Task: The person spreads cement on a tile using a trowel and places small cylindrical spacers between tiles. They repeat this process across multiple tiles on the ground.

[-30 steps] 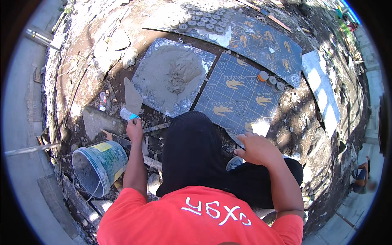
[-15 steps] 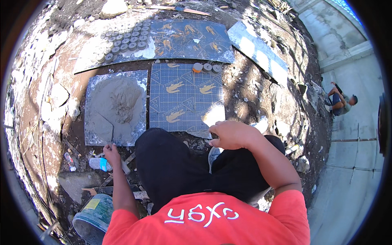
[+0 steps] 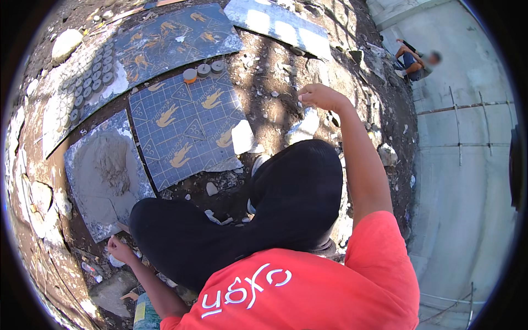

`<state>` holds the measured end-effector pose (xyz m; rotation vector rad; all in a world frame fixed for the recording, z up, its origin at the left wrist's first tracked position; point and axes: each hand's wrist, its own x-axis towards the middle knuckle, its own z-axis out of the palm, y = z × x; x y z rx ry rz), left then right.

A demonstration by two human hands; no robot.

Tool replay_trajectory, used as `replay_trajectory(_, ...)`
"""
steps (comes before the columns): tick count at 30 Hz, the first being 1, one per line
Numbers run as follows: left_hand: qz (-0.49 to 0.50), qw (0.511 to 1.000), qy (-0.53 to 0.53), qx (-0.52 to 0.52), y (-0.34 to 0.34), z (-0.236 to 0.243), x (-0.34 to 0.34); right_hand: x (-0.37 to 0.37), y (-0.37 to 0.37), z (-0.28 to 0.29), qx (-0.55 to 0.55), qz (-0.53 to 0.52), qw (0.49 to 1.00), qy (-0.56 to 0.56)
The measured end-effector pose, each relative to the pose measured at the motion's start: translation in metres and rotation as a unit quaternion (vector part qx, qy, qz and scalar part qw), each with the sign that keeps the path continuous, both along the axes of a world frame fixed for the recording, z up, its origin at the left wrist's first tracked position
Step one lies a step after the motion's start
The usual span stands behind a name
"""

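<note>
My left hand (image 3: 121, 251) is low on the left, by the near edge of a board (image 3: 99, 232) spread with wet grey mortar (image 3: 110, 165). Its fingers are curled; whether anything is in them is hidden. A flat trowel blade (image 3: 103, 211) seems to lie in the mortar, with a brownish handle end (image 3: 123, 226) just beyond that hand. My right hand (image 3: 324, 100) is raised over stony ground at the right, back upward, fingers bent but apart, and nothing shows in it. A blue-grey patterned panel (image 3: 184, 118) bears three short cylinders at its far edge, one of them orange-sided (image 3: 190, 76).
Many round grey concrete pieces (image 3: 88, 82) stand in rows on a farther board (image 3: 176, 41). Another pale board (image 3: 278, 22) lies behind. A bucket (image 3: 146, 313) is beside my left arm. A person (image 3: 415, 60) sits by the concrete wall (image 3: 467, 181) at right. Stones litter the ground.
My view has turned right, so the boards now appear farther left and tilted. My right hand has moved away from the patterned panel, out over the ground to the right.
</note>
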<state>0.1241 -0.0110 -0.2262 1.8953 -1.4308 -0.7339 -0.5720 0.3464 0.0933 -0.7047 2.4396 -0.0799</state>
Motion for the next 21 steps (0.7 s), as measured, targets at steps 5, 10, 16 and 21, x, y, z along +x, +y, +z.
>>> replay_trajectory(5,-0.002,0.995,-0.097,0.018,-0.045,0.088,-0.002,-0.026,0.106,-0.129,0.065,0.084,0.994,0.036)
replay_trajectory(10,0.015,0.995,-0.042,-0.084,-0.101,0.182,-0.023,-0.015,0.205,-0.282,0.228,0.329,0.914,0.062)
replay_trajectory(16,-0.049,0.992,0.002,-0.118,-0.121,0.244,-0.047,0.062,0.221,-0.343,0.060,-0.230,0.971,0.004)
replay_trajectory(21,-0.092,0.985,0.102,-0.105,-0.107,0.238,-0.079,0.099,0.186,-0.319,0.024,-0.347,0.936,0.058)
